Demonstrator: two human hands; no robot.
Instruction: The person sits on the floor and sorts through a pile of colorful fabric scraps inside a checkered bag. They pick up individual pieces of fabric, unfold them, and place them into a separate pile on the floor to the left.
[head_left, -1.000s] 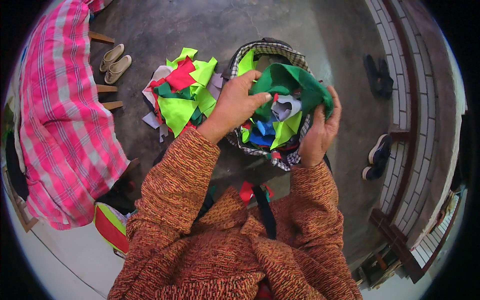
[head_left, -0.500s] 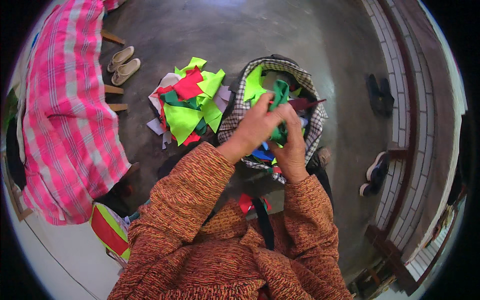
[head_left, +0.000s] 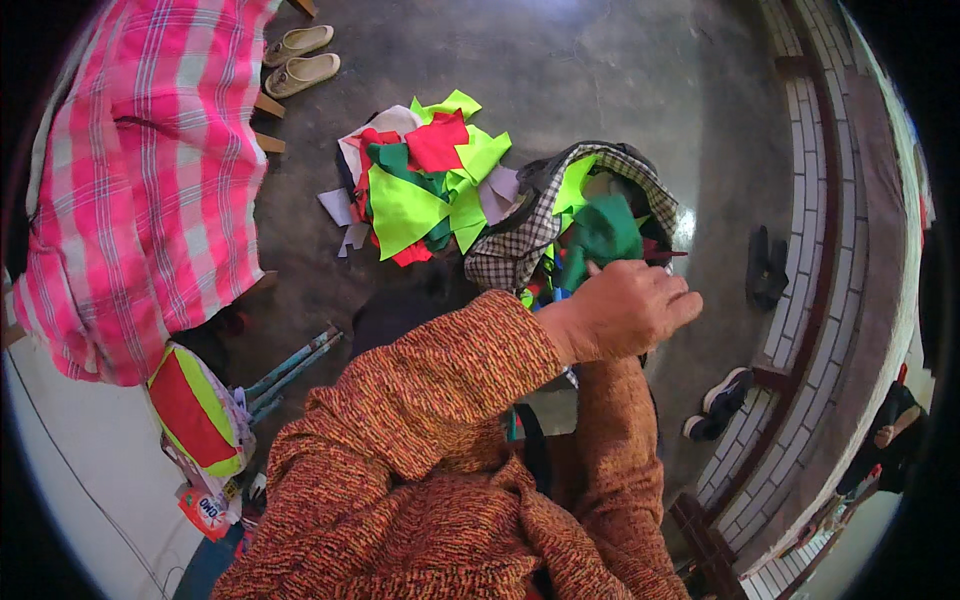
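My left hand (head_left: 628, 310) is crossed over my right wrist, its fingers curled. Its thumb lies against a dark green cloth scrap (head_left: 604, 232), which looks gripped there and is slightly blurred. Behind it, my right hand is hidden; only the right sleeve (head_left: 615, 420) shows below. Under the green scrap is a black-and-white checked fabric bag (head_left: 505, 258), its mouth wide, with lime, blue and dark red scraps inside. To the left of the bag lies a heap of cloth scraps on the floor, with a lime piece (head_left: 400, 212) and a red piece (head_left: 437, 142) on top.
A pink plaid cloth (head_left: 150, 200) drapes over furniture at left, beside beige shoes (head_left: 302, 62). Black slippers (head_left: 767, 268) and dark sneakers (head_left: 720, 402) lie near the white-brick step (head_left: 800, 200). A red-and-lime bag (head_left: 195, 410) stands lower left. Another person's hand (head_left: 884, 436) shows far right.
My view has shifted. Both hands, earlier together on the green scrap over the bag, have come nearer me, the left now crossing over the right. The green scrap is spread wider.
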